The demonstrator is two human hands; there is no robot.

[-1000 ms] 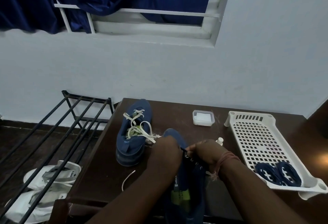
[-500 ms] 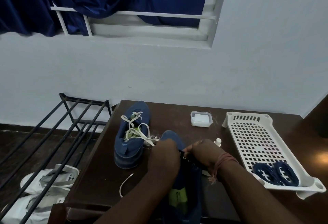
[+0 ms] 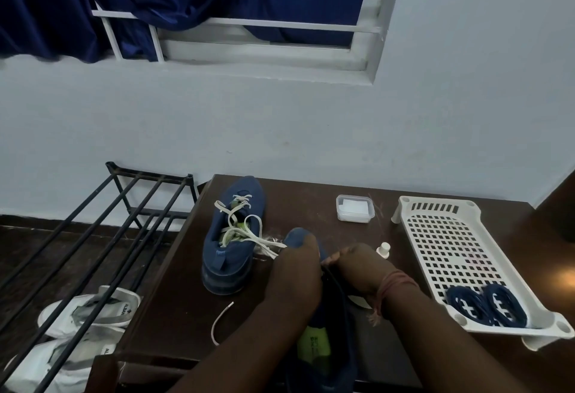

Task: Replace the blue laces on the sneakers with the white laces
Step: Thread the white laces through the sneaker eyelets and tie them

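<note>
Two blue sneakers lie on the dark table (image 3: 311, 199). The far sneaker (image 3: 231, 237) has a white lace (image 3: 245, 231) loosely threaded through it, with ends trailing toward my hands. The near sneaker (image 3: 320, 339), with a green insole, lies under both hands. My left hand (image 3: 295, 271) curls over its eyelet area and grips the upper. My right hand (image 3: 357, 265) pinches a dark blue lace (image 3: 334, 283) just above the eyelets. A loose white lace end (image 3: 217, 324) curves on the table to the left.
A white perforated tray (image 3: 448, 237) at the right holds two coiled blue laces (image 3: 485, 304). A small clear box (image 3: 354, 207) and a white cap (image 3: 383, 249) sit behind my hands. A black metal rack (image 3: 102, 237) stands left, over white shoes (image 3: 87, 315) on the floor.
Both hands stay at the near sneaker's eyelets with only small finger movement. The view has shifted a little.
</note>
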